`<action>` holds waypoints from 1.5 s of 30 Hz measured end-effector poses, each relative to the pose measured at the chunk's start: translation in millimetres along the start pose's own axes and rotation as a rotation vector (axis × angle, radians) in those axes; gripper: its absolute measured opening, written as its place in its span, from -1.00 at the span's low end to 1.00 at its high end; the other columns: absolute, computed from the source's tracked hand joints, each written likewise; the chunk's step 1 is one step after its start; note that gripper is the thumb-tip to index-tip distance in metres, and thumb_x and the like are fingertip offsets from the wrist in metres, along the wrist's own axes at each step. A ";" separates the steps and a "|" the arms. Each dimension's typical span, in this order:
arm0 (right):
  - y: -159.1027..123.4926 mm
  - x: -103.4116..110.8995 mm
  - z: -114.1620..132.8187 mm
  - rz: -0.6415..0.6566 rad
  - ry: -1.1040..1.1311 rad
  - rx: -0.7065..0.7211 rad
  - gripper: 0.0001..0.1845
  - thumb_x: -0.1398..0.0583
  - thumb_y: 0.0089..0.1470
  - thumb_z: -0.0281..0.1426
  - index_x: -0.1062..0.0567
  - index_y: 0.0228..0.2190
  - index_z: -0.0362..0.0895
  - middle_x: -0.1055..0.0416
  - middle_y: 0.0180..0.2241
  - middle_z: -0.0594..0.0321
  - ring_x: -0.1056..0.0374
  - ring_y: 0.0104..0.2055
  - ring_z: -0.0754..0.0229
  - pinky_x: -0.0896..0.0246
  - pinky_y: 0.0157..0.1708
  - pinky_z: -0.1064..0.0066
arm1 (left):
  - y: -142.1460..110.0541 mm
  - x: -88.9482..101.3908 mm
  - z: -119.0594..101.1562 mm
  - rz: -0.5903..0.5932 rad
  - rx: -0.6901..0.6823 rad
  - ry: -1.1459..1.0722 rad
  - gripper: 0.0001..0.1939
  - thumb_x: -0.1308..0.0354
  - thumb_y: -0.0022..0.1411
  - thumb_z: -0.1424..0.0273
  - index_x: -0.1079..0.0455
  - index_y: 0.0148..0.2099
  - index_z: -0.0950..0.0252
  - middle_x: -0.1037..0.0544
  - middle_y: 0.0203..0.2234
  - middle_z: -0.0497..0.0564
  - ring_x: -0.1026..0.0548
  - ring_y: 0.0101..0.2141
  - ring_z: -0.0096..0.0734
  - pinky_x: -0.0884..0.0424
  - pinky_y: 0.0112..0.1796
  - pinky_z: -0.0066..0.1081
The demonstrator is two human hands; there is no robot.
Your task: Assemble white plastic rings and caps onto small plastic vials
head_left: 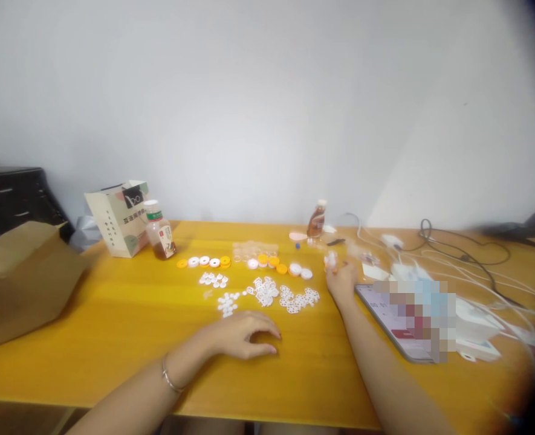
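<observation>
My left hand [249, 335] rests over the table [303, 368] with thumb and fingers apart and nothing between them. Farther off, my right hand [342, 281] is blurred, its fingers closed round a small whitish thing [330, 261] whose kind I cannot make out. Between the hands lie a pile of white openwork pieces [263, 291] and another group of white openwork pieces [300, 299]. Small white round pieces [228, 303] and white caps [213, 280] sit beyond my left hand. Behind them run rows of ring-shaped orange discs [225, 261] and white discs [306, 273].
At the left stand a printed paper box [126, 223], a bottle with a white cap [160, 232] and a brown paper bag [26, 284]. A brown bottle [317, 220] stands at the back. Right of my right arm lie a phone [394, 326] and tangled cables [466, 266].
</observation>
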State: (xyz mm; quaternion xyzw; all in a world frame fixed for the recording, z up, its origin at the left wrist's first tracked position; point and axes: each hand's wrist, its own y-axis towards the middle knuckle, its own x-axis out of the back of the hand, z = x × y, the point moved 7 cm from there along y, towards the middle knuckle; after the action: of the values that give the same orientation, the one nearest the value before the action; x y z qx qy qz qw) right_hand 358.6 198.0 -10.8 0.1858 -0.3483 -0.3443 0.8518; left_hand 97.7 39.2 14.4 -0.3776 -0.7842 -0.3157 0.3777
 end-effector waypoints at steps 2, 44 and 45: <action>-3.0 11.6 8.7 -0.121 -0.044 0.015 -0.49 -0.06 -0.12 -0.26 -0.13 -0.17 -0.34 -0.13 -0.17 -0.17 -0.01 -0.03 -0.17 0.09 -0.06 0.04 | -0.2 0.8 -1.2 -0.009 -0.007 -0.006 -0.66 -0.02 0.13 0.25 -0.31 -0.06 0.25 -0.45 -0.17 0.06 -0.40 -0.16 -0.37 -0.29 -0.13 -0.38; -24.0 -6.0 58.7 0.232 0.355 0.138 -0.73 -0.05 -0.07 -0.17 -0.31 -0.52 -0.14 -0.25 -0.59 0.30 -0.18 -0.54 0.27 -0.13 -0.51 0.42 | -24.7 45.7 51.4 -0.122 0.377 -0.062 -0.89 -0.06 0.01 0.36 -0.35 -0.38 0.26 -0.44 -0.48 -0.08 -0.37 -0.47 -0.47 -0.26 -0.45 -0.51; -24.1 -6.1 58.8 0.235 0.356 0.135 -0.72 -0.05 -0.08 -0.17 -0.31 -0.52 -0.14 -0.25 -0.59 0.30 -0.18 -0.54 0.27 -0.13 -0.51 0.42 | -22.6 39.0 47.1 -0.090 0.370 -0.064 -0.91 -0.07 0.00 0.37 -0.35 -0.39 0.25 -0.44 -0.49 -0.09 -0.36 -0.48 -0.48 -0.26 -0.46 -0.51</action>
State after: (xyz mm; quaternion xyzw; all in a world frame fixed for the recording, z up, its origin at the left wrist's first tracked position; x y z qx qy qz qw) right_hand 302.0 181.2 13.4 0.2583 -0.2340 -0.1804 0.9198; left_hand 45.6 78.0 17.8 -0.2760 -0.8567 -0.1705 0.4010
